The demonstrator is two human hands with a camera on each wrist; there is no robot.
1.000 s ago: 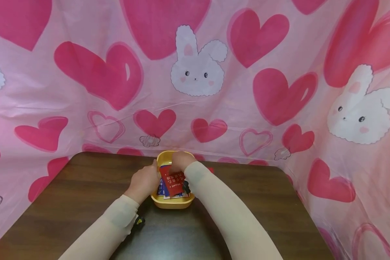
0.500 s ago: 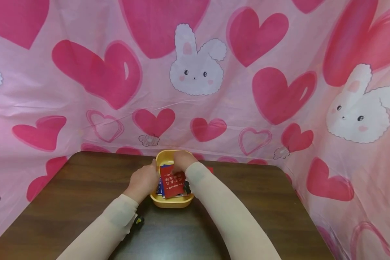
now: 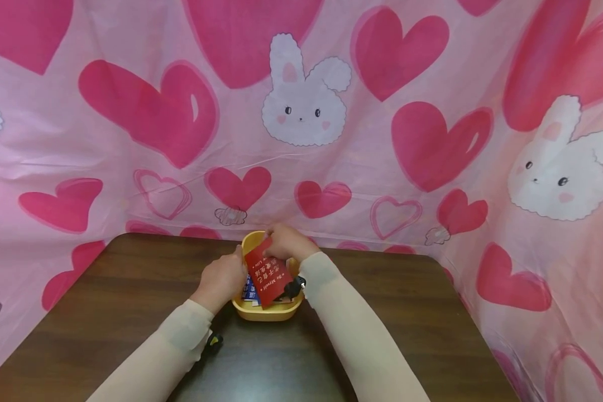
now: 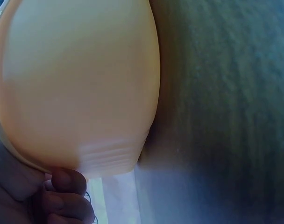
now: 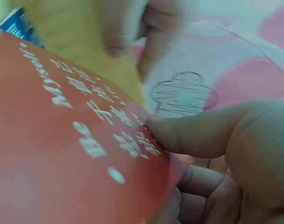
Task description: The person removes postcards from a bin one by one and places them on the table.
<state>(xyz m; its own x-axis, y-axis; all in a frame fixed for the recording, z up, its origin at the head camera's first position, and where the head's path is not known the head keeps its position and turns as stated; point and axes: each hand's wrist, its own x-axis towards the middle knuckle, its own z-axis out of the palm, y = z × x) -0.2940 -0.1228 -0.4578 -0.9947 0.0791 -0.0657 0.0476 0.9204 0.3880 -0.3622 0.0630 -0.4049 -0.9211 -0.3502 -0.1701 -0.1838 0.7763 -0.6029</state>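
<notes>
A yellow plastic basin [image 3: 266, 316] stands on the table, near its back edge. My left hand [image 3: 223, 282] grips the basin's left rim; in the left wrist view its curled fingers [image 4: 67, 182] show at the end of the outer wall. My right hand [image 3: 290, 243] pinches a red card [image 3: 268, 276] with white writing by its far edge, thumb on top and fingers beneath, as the right wrist view shows. The card is tilted over the basin. Partly hidden below it lie blue cards [image 3: 250, 290] with white print.
The dark wood table [image 3: 392, 324] extends on both sides of the basin. Right behind its back edge hangs a pink curtain [image 3: 301, 162] with hearts and rabbits. Small black devices sit at the left wrist [image 3: 213, 341] and right wrist [image 3: 295, 287].
My right hand has drawn back from inside the basin and turned, lifting and tilting the red card with it. The left hand has stayed on the rim.
</notes>
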